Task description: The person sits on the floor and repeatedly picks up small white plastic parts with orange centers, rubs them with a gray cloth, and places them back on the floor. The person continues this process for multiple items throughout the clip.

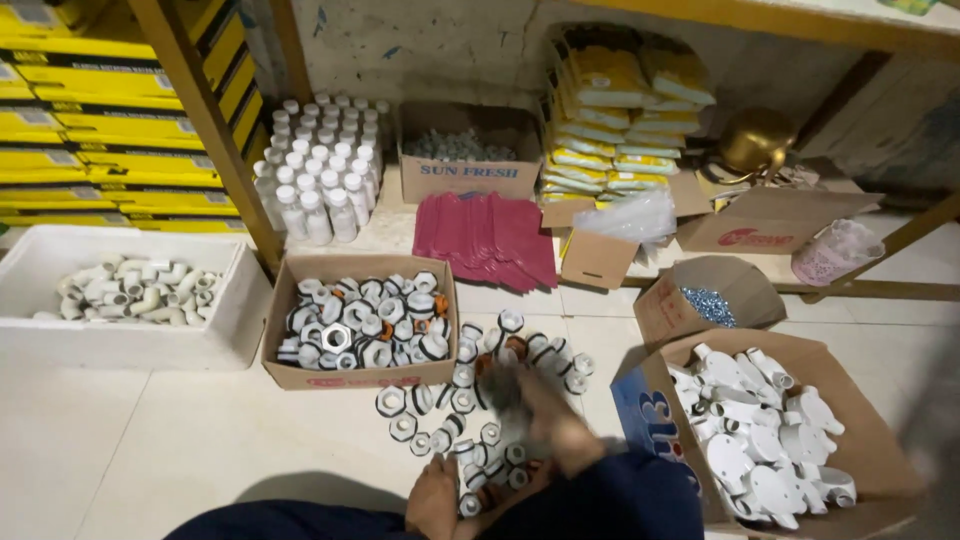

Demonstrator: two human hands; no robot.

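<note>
A pile of white round pipe fittings [470, 400] with black rings lies loose on the pale floor in front of me. My right hand [520, 395] reaches out from a dark blue sleeve over the middle of this pile. It is blurred by motion, so I cannot tell whether its fingers hold a fitting. A cardboard box [300, 372] just behind the pile is filled with the same kind of fittings. My left hand is out of view. A bare foot [435, 500] rests at the near edge of the pile.
A white tub [130, 345] of pipe elbows stands at the left. An open carton [850, 430] of white clamps is at the right, with a smaller box of screws [708, 305] behind it. White bottles [320, 160], red bags [488, 238], yellow packets [615, 110] and wooden shelf posts [205, 130] line the back.
</note>
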